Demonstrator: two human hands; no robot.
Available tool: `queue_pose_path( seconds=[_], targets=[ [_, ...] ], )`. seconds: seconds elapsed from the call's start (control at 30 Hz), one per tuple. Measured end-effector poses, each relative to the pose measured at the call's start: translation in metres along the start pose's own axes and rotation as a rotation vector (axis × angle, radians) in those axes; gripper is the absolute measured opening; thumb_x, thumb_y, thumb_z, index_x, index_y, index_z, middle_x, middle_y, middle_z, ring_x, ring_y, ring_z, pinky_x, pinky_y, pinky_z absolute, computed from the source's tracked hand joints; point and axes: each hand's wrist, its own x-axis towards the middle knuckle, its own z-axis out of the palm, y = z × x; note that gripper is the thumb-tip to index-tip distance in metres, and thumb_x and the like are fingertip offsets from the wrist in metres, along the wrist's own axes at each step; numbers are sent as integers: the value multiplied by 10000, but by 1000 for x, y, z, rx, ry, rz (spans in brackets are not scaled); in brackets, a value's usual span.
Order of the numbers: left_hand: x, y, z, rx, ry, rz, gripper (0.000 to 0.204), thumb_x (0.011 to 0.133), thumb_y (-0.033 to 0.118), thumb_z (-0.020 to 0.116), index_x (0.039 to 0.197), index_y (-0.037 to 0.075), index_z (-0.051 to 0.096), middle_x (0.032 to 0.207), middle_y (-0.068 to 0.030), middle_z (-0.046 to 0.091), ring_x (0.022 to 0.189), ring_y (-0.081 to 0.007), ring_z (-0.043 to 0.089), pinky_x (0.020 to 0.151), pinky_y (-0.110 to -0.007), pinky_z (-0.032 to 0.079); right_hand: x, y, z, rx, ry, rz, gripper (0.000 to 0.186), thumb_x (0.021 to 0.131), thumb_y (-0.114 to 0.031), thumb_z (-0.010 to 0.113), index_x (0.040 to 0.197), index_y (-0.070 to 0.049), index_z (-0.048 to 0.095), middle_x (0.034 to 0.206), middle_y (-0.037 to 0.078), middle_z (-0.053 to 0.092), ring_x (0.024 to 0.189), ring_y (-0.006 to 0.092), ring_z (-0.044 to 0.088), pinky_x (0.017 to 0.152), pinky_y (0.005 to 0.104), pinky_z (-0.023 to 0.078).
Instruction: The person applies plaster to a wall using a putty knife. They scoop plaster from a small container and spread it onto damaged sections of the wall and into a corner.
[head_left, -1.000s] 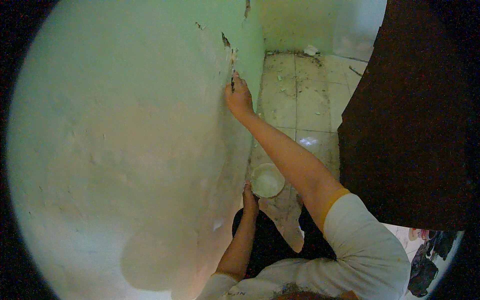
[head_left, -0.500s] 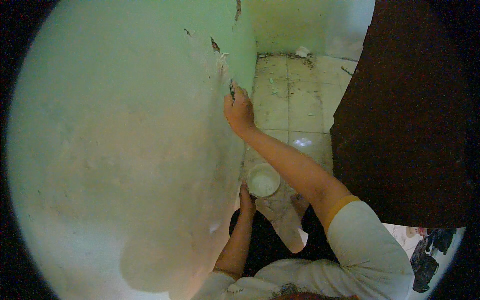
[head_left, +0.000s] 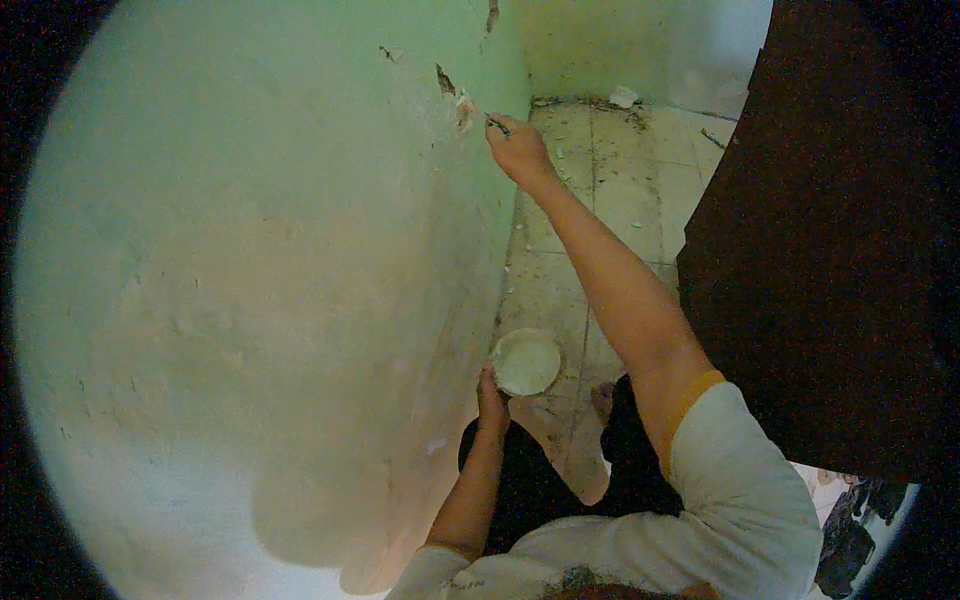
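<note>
My right hand [head_left: 520, 153] reaches far forward along the left wall, its fingers closed round the dark handle of a putty knife [head_left: 497, 126]. The knife's tip is at a rough patch of whitish filler [head_left: 463, 112] on the wall, just below a dark chipped hole [head_left: 445, 80]. Low by my knees, my left hand [head_left: 491, 400] grips the near left edge of a round white bowl [head_left: 527, 362]. Pale, smooth paste lies in the bowl. Part of the left hand's fingers is hidden beneath it.
The green wall [head_left: 300, 230] on my left is stained and patched, with more cracks higher up. A large dark brown panel [head_left: 820, 250] stands close on the right. Crumbs and a white chunk [head_left: 624, 97] lie on the tiled floor [head_left: 635, 190]. Black items [head_left: 848, 550] lie behind the panel.
My right hand has moved forward and a little right, and the putty knife now points left at the wall's filler patch. My left hand still holds the bowl in nearly the same place.
</note>
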Motion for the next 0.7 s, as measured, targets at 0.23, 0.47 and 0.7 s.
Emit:
queue_pose_path(
  seconds=[0.23, 0.47, 0.7],
  targets=[
    [10, -7, -4, 8, -4, -46, 603, 952, 525, 401, 1332, 63, 475, 1294, -95, 552, 1169, -249, 535, 953, -410, 434, -38, -52, 15, -14, -124, 37, 404, 840, -273, 546, 1115, 6, 647, 1077, 269, 632, 1028, 412, 597, 898, 434, 473],
    [-12, 3, 26, 100, -34, -5, 622, 948, 542, 424, 1315, 44, 493, 1265, -101, 565, 1141, -249, 548, 920, -394, 449, -28, -74, -32, 95, -97, 244, 335, 838, -274, 545, 929, 27, 662, 857, 224, 662, 779, 384, 626, 717, 458, 508],
    [-1, -3, 22, 116, -47, -60, 593, 948, 525, 446, 1281, 40, 519, 1210, -97, 587, 1058, -229, 579, 877, -367, 467, 19, 41, -22, 186, 34, 142, 313, 780, -315, 570, 712, -12, 603, 629, 73, 556, 532, 184, 522, 485, 347, 433]
  ],
)
